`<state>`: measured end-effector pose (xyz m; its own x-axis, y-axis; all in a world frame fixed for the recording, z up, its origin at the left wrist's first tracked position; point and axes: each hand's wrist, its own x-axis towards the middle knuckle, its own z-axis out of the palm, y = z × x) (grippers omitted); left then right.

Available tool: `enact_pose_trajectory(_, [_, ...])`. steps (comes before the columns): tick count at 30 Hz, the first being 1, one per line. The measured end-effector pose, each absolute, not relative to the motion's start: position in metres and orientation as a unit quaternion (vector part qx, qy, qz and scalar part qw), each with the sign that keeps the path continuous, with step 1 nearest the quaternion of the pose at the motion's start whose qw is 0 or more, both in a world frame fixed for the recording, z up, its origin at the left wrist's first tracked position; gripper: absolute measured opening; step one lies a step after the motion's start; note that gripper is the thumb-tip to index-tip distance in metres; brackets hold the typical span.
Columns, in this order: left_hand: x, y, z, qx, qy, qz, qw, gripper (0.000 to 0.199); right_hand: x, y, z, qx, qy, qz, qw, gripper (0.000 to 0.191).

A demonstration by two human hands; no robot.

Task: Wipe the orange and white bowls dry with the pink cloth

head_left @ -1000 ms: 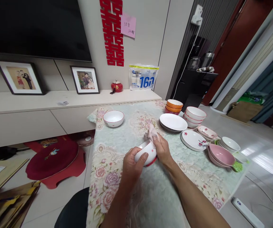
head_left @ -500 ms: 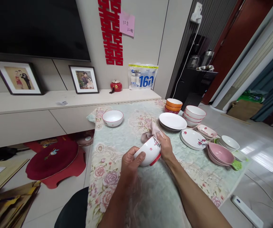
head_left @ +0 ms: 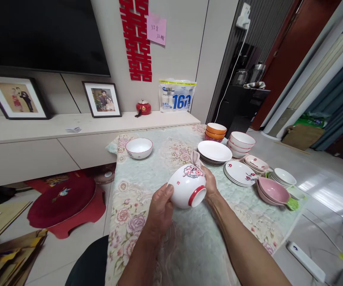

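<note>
A white bowl with a red foot ring and a red-and-black printed design is held above the table, tipped so its underside faces me. My left hand grips its left rim, thumb on the outside. At its right side, my right hand is closed round a pale pink cloth, pressed to the bowl; some of those fingers are hidden behind it. Another white bowl with a red rim stands upright at the table's far left.
On the table's right are stacked white plates, orange bowls, white bowls, flowered plates and pink leaf-shaped dishes. A flowered cloth covers the table. A red stool stands on the left.
The bowl has been turned so its foot ring and printed design face me more. The cloth now shows less, mostly behind the bowl's far right edge. The view has shifted slightly.
</note>
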<state>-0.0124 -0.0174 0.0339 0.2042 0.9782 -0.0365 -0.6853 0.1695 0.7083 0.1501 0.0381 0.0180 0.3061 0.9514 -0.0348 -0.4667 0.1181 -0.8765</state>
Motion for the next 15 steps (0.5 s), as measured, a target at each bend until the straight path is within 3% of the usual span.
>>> enact_pose_trajectory(5, [-0.014, -0.018, 0.033, 0.34, 0.247, 0.546, 0.725, 0.028, 0.157, 0.04, 0.02, -0.441, -0.375, 0.438, 0.688, 0.027])
enact_pose_trajectory(15, [-0.009, -0.018, 0.018, 0.395, 0.368, 0.599, 0.591, 0.03, 0.144, 0.028, 0.022, -0.457, -0.532, 0.353, 0.618, 0.055])
